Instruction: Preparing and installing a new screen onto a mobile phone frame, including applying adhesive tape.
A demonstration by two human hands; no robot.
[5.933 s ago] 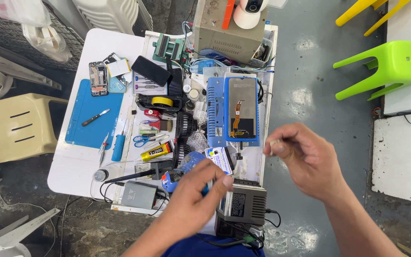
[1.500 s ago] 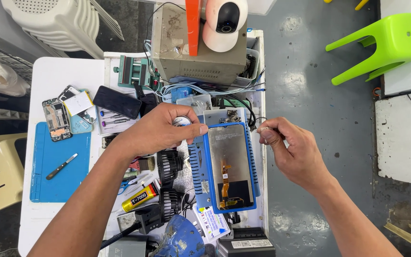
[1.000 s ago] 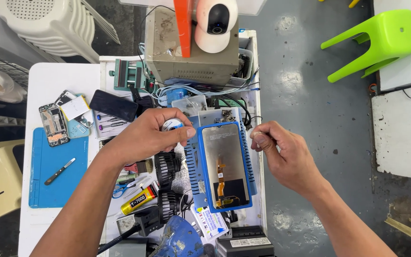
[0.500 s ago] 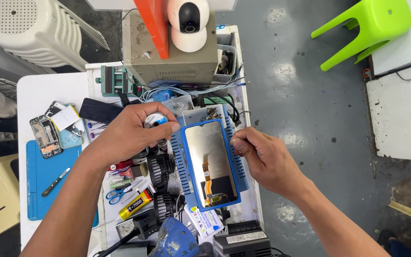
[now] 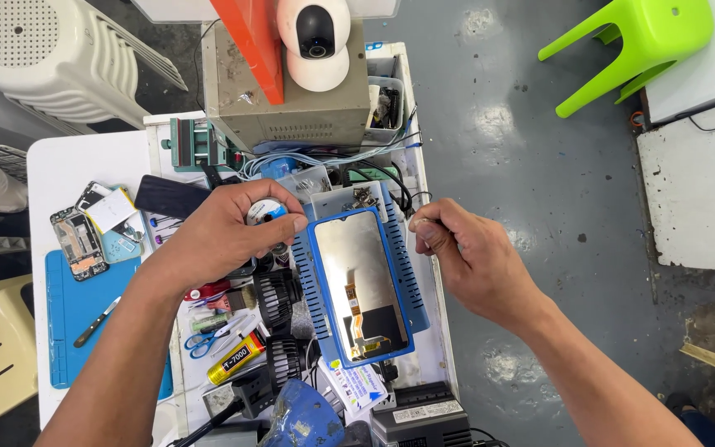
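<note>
Now the left hand (image 5: pixel 233 236) is curled around a small round spool (image 5: pixel 265 212), thumb and fingers gripping it, over the middle of the cluttered white table (image 5: pixel 76 161). Just to its right lies a phone screen panel (image 5: pixel 359 281) face down on a blue heating pad (image 5: pixel 411 290), close to the table's right edge; an orange flex cable shows on the panel's lower half. The right hand (image 5: pixel 469 261) hovers past that right edge, beside the panel's upper corner, with thumb and forefinger pinched together on something too thin to make out. Near the left hand sit black ribbed knobs (image 5: pixel 276 290), scissors (image 5: pixel 208 338) and a yellow-labelled glue tube (image 5: pixel 235 361). A blue mat (image 5: pixel 76 314) with a small screwdriver lies toward the left edge, an opened phone (image 5: pixel 76 242) just above it. A grey metal box (image 5: pixel 291 99) stands at the far edge.
</note>
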